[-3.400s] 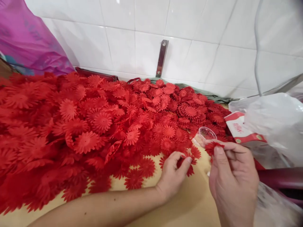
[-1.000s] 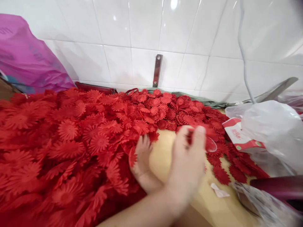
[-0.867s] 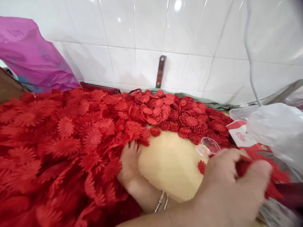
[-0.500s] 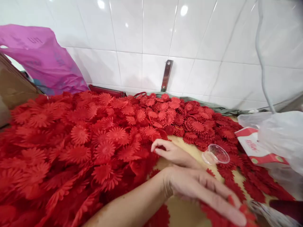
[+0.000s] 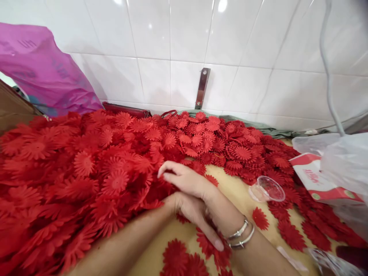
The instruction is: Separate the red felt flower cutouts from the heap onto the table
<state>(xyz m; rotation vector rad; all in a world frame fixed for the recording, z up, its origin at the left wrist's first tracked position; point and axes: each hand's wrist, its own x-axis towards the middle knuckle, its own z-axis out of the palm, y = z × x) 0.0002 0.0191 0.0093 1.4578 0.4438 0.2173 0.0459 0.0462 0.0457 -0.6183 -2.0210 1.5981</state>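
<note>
My right hand (image 5: 184, 179), with two silver bracelets (image 5: 241, 234) on its wrist, reaches left over the edge of a large heap of red flower-shaped petal pieces (image 5: 115, 182). Its thumb and index finger are bent with a gap between them; the lower fingers are hidden. Crossing beneath that wrist, my left hand (image 5: 195, 214) points down and right. Red petal pieces (image 5: 205, 243) lie under and around its fingers and appear held there. Several other red petal pieces (image 5: 175, 255) rest on the yellowish table (image 5: 221, 174) in front of me.
A clear plastic cup (image 5: 270, 188) lies tipped at the right. Beyond it are a red-and-white box (image 5: 319, 180) and a translucent bag (image 5: 347, 161). A purple bag (image 5: 54, 73) and a cardboard box (image 5: 15, 107) stand left. White tiles (image 5: 184, 34) back the table.
My left hand has moved from the lower right back toward the middle, bringing red petal pieces with it. My right hand has shifted left onto the heap, and its bracelets now show.
</note>
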